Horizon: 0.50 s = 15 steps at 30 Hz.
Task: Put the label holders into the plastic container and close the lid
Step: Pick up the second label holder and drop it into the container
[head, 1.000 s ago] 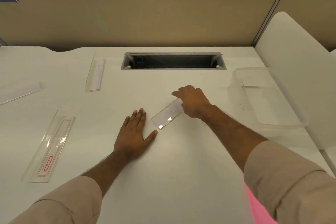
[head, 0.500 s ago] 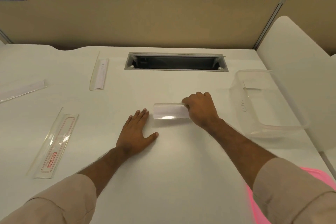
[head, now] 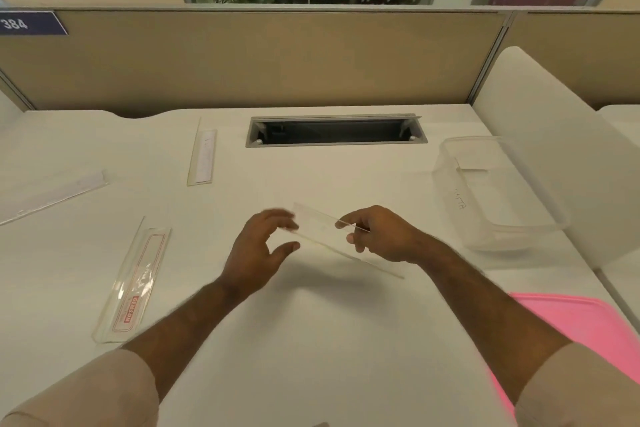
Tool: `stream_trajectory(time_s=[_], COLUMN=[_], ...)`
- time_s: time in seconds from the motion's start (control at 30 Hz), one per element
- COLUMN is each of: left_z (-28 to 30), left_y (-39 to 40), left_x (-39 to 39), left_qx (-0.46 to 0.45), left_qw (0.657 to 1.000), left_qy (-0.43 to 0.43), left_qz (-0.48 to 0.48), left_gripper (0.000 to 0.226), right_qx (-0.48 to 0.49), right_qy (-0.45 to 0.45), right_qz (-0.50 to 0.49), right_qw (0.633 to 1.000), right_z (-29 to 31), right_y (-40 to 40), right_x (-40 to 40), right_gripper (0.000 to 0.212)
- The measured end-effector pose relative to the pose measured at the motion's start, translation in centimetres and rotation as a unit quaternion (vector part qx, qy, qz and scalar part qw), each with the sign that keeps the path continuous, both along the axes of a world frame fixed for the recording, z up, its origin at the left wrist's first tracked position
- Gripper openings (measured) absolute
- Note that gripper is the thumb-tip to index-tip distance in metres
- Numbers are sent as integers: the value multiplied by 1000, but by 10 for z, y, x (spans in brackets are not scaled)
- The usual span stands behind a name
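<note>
My right hand (head: 381, 234) pinches a clear label holder (head: 320, 227) and holds it tilted above the white desk. Just left of it my left hand (head: 265, 246) hovers with fingers spread, close to the holder's left end; contact is blurred. A clear plastic container (head: 498, 191) stands open at the right, with one clear piece inside. Its pink lid (head: 581, 333) lies at the near right, partly under my right arm. Three more label holders rest on the desk: one with red print (head: 133, 284) at the near left, one (head: 52, 194) at the far left, one (head: 202, 156) further back.
A grey cable slot (head: 336, 132) is sunk into the desk at the back centre. A beige partition (head: 263, 59) runs behind the desk. A white side panel (head: 554, 149) rises just right of the container.
My right hand has lifted the clear holder off the desk and tilted it. My left hand has risen from lying flat on the desk to hover beside the holder.
</note>
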<state>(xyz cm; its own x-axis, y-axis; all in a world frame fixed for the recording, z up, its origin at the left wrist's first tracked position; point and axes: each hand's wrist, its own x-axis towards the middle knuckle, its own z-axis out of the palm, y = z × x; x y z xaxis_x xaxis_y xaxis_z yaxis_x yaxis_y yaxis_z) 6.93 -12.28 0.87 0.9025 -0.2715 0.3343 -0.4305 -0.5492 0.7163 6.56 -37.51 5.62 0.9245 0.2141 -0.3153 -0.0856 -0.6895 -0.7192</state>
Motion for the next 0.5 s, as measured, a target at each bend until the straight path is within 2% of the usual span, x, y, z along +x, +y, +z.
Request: stream_trajectory(time_s=[0.03,0.13,0.27,0.4,0.5], left_z=[4,14,27,32,35], left_y=[5,20,41,60,69], left_x=[-1,0,6,8,9], left_qx=[1,-7,-69,-162,-223], left_qw=[1000,995,983,957,939], left_qy=[21,99,172,240,261], left_qz=[5,15,-19,-30,-5], left_gripper=[26,27,21,22,27], right_qx=[8,47,128,259,336], right_qy=[11,52,113,153,132], right_qz=[8,14,-31,-129,-188], right_qw=[1000,997,985,945,913], right_z=[2,7,15,20,20], right_y=[4,14,18,20,30], right_x=[-3,-8,-11,-20,-26], right_gripper=[25,28,28,52,59])
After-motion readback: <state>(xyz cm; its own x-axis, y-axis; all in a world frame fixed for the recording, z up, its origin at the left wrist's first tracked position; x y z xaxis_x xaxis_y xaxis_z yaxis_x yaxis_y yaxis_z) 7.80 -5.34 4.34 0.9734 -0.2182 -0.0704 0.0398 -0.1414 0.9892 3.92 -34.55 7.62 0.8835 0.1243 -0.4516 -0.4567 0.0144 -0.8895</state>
